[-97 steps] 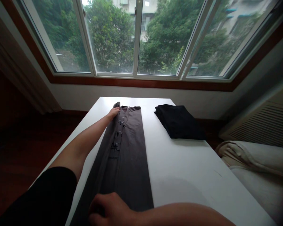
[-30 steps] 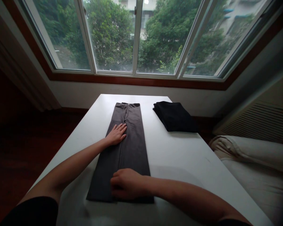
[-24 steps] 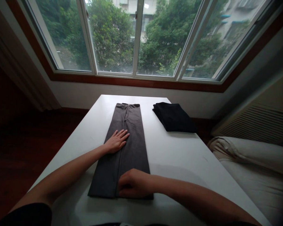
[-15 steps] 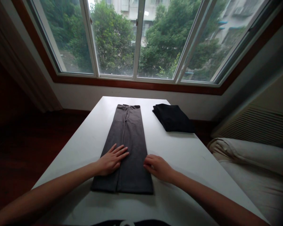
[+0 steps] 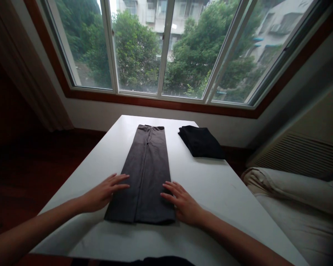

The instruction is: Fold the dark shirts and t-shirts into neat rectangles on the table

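Note:
A pair of dark grey trousers (image 5: 152, 170) lies flat and lengthwise on the white table (image 5: 205, 195), its waistband at the far end and its leg ends near me. My left hand (image 5: 104, 192) is at the left edge of the trousers, fingers stretched out over the cloth. At the right edge is my right hand (image 5: 183, 203), its fingers spread and reaching over the fabric, the thumb side low near the edge. Neither hand grips the cloth. Whether the fingertips touch it I cannot tell.
A folded black garment (image 5: 201, 142) lies at the table's far right edge. Beyond the table are a wall and a wide window (image 5: 161, 55). A pale cushioned seat (image 5: 291, 199) stands to the right, and a curtain (image 5: 30, 74) hangs at the left.
My left hand has moved left from the middle of the trousers to their left edge. My right hand's curled fingers have opened out over the right edge.

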Motion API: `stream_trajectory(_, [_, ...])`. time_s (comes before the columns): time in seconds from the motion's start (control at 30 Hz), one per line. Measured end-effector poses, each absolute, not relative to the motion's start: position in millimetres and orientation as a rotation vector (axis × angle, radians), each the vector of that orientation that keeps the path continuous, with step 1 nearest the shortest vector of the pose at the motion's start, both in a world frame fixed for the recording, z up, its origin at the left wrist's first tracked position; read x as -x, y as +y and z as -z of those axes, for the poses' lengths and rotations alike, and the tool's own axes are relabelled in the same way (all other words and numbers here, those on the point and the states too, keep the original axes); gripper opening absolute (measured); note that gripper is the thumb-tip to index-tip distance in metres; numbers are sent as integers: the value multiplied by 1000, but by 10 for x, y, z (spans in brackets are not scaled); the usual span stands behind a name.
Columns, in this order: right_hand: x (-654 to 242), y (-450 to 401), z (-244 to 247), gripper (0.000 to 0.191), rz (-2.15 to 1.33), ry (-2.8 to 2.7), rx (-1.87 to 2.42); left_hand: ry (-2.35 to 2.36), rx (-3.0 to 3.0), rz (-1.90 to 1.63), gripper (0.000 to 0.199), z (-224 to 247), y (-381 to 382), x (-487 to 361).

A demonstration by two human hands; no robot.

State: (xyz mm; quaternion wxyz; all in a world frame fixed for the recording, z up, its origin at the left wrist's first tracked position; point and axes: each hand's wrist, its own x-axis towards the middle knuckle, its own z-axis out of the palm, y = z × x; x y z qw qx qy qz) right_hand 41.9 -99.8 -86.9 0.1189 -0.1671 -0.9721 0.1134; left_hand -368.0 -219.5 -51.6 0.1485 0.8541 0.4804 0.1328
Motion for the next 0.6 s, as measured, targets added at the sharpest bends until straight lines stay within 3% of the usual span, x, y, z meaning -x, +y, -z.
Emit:
stream_trajectory(0.13, [-303, -988, 843, 75, -356, -2873, 362, 1438, -2473, -358, 85, 639, -2197, 3982])
stream_trajectory(0.3, [-253, -1028, 777, 55, -527, -2872, 208, 1365, -2517, -332, 72, 708, -2274, 3823])
stream_trajectory(0.6, [-462, -1058, 621, 62, -749, -2815, 356, 1147, -2313, -423, 43, 529, -2220, 3539])
